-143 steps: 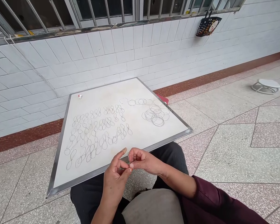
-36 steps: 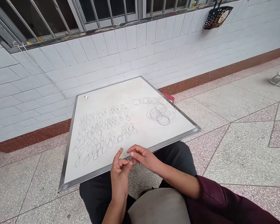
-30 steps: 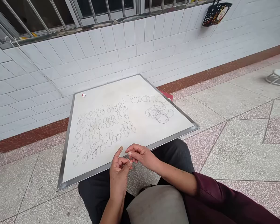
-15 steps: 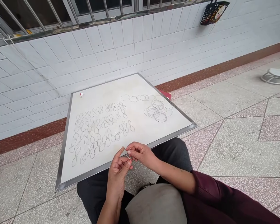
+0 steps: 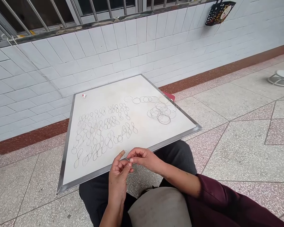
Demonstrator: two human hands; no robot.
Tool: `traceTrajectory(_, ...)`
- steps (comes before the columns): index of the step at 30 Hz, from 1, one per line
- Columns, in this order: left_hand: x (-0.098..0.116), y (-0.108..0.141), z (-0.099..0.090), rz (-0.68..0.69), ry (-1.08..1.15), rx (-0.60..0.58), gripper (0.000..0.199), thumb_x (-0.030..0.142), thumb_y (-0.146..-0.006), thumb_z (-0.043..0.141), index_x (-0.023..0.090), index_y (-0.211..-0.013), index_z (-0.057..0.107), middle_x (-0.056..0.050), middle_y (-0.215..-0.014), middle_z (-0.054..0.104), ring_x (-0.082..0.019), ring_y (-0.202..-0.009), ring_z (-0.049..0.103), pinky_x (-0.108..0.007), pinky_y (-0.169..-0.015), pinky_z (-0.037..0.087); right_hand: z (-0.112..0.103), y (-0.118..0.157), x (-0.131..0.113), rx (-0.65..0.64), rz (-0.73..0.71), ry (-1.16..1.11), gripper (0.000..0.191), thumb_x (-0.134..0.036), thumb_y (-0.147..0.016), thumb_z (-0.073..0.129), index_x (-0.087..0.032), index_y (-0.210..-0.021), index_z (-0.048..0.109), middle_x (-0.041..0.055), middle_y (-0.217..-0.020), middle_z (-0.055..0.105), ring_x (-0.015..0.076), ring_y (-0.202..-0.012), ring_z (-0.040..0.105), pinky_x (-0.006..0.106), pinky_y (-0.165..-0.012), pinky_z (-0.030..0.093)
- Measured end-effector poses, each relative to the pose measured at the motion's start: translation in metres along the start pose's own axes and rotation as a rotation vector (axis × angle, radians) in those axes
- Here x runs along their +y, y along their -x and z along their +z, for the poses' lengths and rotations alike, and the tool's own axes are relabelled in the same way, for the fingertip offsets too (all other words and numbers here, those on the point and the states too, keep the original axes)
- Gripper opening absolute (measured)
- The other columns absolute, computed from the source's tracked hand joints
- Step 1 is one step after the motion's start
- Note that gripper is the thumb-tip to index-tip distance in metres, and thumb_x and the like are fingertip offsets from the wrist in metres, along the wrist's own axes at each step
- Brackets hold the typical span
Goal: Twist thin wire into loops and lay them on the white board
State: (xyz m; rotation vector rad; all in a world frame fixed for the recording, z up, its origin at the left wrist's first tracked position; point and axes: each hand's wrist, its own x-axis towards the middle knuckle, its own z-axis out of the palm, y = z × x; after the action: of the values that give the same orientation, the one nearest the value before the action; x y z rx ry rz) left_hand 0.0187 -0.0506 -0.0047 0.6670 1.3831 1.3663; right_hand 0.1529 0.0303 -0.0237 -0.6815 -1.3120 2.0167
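At the near edge of the white board, my left hand (image 5: 119, 170) and my right hand (image 5: 142, 158) meet, fingertips almost touching. Both pinch a thin wire (image 5: 127, 159) that shows between them; its exact shape is hard to make out. On the left half of the board lie rows of thin wires twisted into figure-eight loops (image 5: 108, 142). A loose pile of round wire rings (image 5: 164, 118) lies on the right half, with more rings in a row behind it.
The metal-edged board (image 5: 142, 86) rests over my knees, against a tiled wall. A small red and white object (image 5: 84, 96) sits at its far left corner. A dark basket (image 5: 219, 13) hangs on the wall; a white stool (image 5: 282, 75) stands far right.
My right hand's fingers have closed in beside my left fingertips, and the wire loop that hung below my hands no longer shows. The view has shifted slightly.
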Motion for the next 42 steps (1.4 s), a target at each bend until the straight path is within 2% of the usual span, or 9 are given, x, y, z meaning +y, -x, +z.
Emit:
traceTrajectory(6, 0.001, -0.001, -0.001, -0.067, 0.112, 0.003, 0.059, 0.030, -0.068, 0.083, 0.020, -0.123, 0.062, 0.004, -0.069, 0.062, -0.010, -0.062, 0.056, -0.025, -0.068, 0.047, -0.006, -0.002, 0.004, -0.062, 0.023, -0.021, 0.032, -0.035, -0.071, 0.082, -0.018, -0.097, 0.072, -0.0005, -0.082, 0.064, 0.0119, -0.077, 0.059, 0.029, -0.077, 0.047)
traceTrajectory(15, -0.001, -0.004, -0.002, -0.216, 0.307, -0.019, 0.054, 0.022, -0.064, 0.087, 0.018, -0.115, 0.068, -0.001, -0.077, 0.067, -0.010, -0.068, 0.062, -0.023, -0.072, 0.053, -0.011, -0.001, 0.002, -0.116, -0.013, 0.001, 0.033, -0.035, -0.073, 0.081, -0.018, -0.100, 0.071, 0.0003, -0.086, 0.064, 0.0120, -0.079, 0.060, 0.030, -0.078, 0.048)
traceTrajectory(19, 0.000, -0.004, -0.002, -0.229, 0.348, -0.037, 0.051, 0.020, -0.066, 0.085, 0.019, -0.114, 0.068, -0.001, -0.077, 0.067, -0.010, -0.072, 0.064, -0.024, -0.077, 0.054, -0.012, -0.001, 0.003, -0.106, -0.033, 0.025, 0.033, -0.035, -0.075, 0.080, -0.018, -0.101, 0.070, 0.0001, -0.086, 0.063, 0.0117, -0.079, 0.059, 0.029, -0.077, 0.049)
traceTrajectory(23, -0.002, -0.004, -0.002, -0.216, 0.347, -0.031, 0.052, 0.021, -0.066, 0.086, 0.019, -0.114, 0.068, 0.000, -0.077, 0.067, -0.010, -0.071, 0.064, -0.023, -0.074, 0.053, -0.010, -0.001, 0.001, -0.129, -0.007, 0.003, 0.036, -0.034, -0.071, 0.082, -0.018, -0.101, 0.070, 0.0004, -0.087, 0.065, 0.0127, -0.080, 0.061, 0.031, -0.078, 0.050)
traceTrajectory(29, -0.007, -0.007, -0.004, -0.240, 0.321, -0.011, 0.049, 0.024, -0.064, 0.087, 0.019, -0.109, 0.069, 0.002, -0.071, 0.066, -0.012, -0.068, 0.064, -0.032, -0.083, 0.053, -0.009, -0.001, 0.001, -0.131, 0.006, 0.020, 0.039, -0.037, -0.071, 0.081, -0.018, -0.103, 0.068, -0.0011, -0.081, 0.065, 0.0120, -0.074, 0.061, 0.030, -0.074, 0.050)
traceTrajectory(32, -0.005, -0.006, -0.005, -0.257, 0.311, -0.024, 0.050, 0.026, -0.066, 0.086, 0.019, -0.112, 0.069, 0.000, -0.075, 0.069, -0.012, -0.070, 0.066, -0.035, -0.088, 0.052, -0.010, -0.001, 0.001, -0.108, 0.016, 0.025, 0.039, -0.038, -0.072, 0.081, -0.019, -0.102, 0.066, -0.0013, -0.082, 0.064, 0.0117, -0.073, 0.060, 0.029, -0.071, 0.049)
traceTrajectory(35, -0.003, -0.004, -0.005, -0.257, 0.341, -0.047, 0.051, 0.025, -0.068, 0.085, 0.018, -0.115, 0.067, -0.004, -0.084, 0.072, -0.015, -0.078, 0.068, -0.038, -0.095, 0.050, -0.012, -0.002, 0.001, -0.032, 0.032, 0.018, 0.040, -0.039, -0.070, 0.082, -0.018, -0.098, 0.062, -0.0019, -0.080, 0.062, 0.0105, -0.070, 0.057, 0.026, -0.068, 0.046)
traceTrajectory(38, -0.004, -0.004, -0.006, -0.231, 0.386, -0.008, 0.049, 0.023, -0.066, 0.086, 0.017, -0.111, 0.068, -0.006, -0.093, 0.073, -0.019, -0.089, 0.070, -0.040, -0.099, 0.049, -0.013, -0.002, 0.001, 0.022, 0.050, -0.019, 0.041, -0.038, -0.068, 0.084, -0.018, -0.096, 0.061, -0.0027, -0.079, 0.060, 0.0095, -0.069, 0.055, 0.025, -0.068, 0.044)
traceTrajectory(42, -0.009, -0.005, -0.007, -0.197, 0.396, 0.076, 0.047, 0.017, -0.063, 0.086, 0.018, -0.107, 0.068, -0.001, -0.082, 0.070, -0.017, -0.084, 0.070, -0.037, -0.092, 0.054, -0.012, -0.004, 0.003, 0.030, 0.064, -0.049, 0.043, -0.036, -0.065, 0.086, -0.019, -0.095, 0.060, -0.0033, -0.079, 0.060, 0.0093, -0.070, 0.055, 0.027, -0.074, 0.043)
